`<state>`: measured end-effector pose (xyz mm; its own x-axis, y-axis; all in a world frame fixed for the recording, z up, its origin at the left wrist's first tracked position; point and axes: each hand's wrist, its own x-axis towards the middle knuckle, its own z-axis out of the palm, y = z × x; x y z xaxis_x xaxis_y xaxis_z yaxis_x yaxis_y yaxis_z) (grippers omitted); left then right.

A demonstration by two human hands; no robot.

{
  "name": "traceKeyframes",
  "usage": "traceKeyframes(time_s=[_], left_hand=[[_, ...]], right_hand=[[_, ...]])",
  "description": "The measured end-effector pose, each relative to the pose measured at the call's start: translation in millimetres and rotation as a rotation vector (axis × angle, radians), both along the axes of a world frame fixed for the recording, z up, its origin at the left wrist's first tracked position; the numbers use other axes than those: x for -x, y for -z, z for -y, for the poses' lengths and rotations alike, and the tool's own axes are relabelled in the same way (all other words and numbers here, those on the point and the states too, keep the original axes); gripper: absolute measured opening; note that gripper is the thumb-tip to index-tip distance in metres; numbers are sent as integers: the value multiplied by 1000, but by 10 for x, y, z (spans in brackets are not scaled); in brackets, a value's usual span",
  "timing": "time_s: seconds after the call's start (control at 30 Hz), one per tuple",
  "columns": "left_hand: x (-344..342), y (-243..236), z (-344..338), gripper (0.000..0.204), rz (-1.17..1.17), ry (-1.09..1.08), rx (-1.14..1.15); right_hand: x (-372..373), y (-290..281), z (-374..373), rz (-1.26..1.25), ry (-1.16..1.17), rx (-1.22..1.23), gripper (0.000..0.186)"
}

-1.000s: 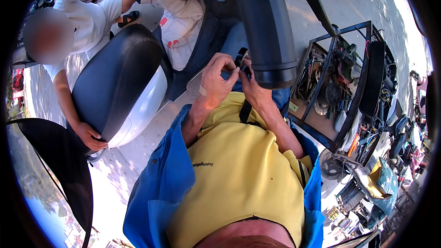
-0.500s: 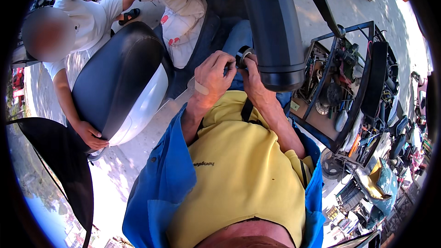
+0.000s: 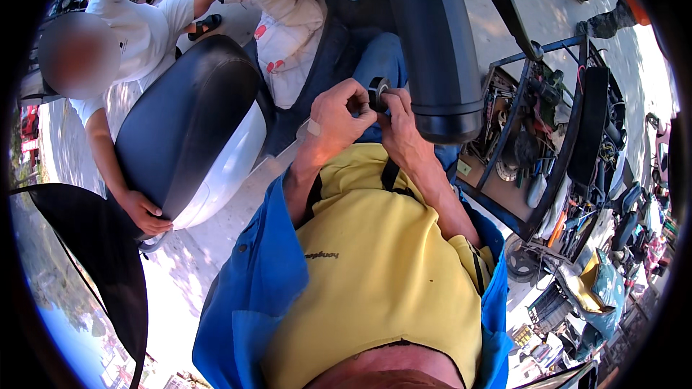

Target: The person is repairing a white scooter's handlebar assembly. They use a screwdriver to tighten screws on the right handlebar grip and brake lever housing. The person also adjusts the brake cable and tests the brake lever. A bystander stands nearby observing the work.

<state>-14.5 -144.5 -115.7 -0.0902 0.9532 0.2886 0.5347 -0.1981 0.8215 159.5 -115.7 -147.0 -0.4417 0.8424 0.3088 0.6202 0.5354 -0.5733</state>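
Observation:
My right hand (image 3: 405, 130) is closed on a small black roll of tape (image 3: 378, 91), with thumb and fingers at its near edge. From the other side my left hand (image 3: 337, 121) meets it, thumb and forefinger pinched at the roll's lower edge. A strip of sticking plaster (image 3: 311, 127) crosses the left wrist. Whether a loose end of tape lies between the fingertips is too small to tell. Just right of the roll, a thick black handlebar grip (image 3: 436, 50) hangs over the scene and hides what is behind it. A black brake lever (image 3: 504, 11) runs beside it.
At left a scooter's black seat (image 3: 187, 122) has another person's hand (image 3: 145, 212) resting on it. A white patterned cloth (image 3: 288, 43) lies beyond. To my right stands a metal-framed cart (image 3: 504, 202) full of tools. Another person's legs (image 3: 605, 18) are at the far right.
Both hands have shifted slightly, staying together at the roll. My left fingertips have come closer to my right ones. The person at the far right shows more of their legs.

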Motion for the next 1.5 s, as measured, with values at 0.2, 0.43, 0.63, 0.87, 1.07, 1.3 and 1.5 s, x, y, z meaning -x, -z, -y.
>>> traceKeyframes(time_s=[0.2, 0.43, 0.63, 0.87, 1.07, 1.3, 1.5], left_hand=[[-34, 201, -29, 22, -130, -117, -91], [-102, 507, 3, 16, -157, -22, -77], [-101, 275, -83, 16, -76, 42, -65], [-14, 54, -166, 11, 152, 91, 174], [21, -224, -372, 7, 267, 45, 42], [-208, -893, -1031, 17, 560, -205, -160], [-250, -999, -1507, 41, 632, -138, -319]], right_hand=[[-40, -130, -60, 13, 32, -69, 33], [-135, -88, -18, 116, 7, -75, 32], [-177, -170, -54, -55, 2, 248, 35], [-258, -240, -266, -174, 42, 294, 35], [-337, -581, -515, -374, -135, 283, 19], [-270, -1305, -1129, -639, -69, 205, 23], [-303, -1644, -1513, -883, -120, 514, 24]])
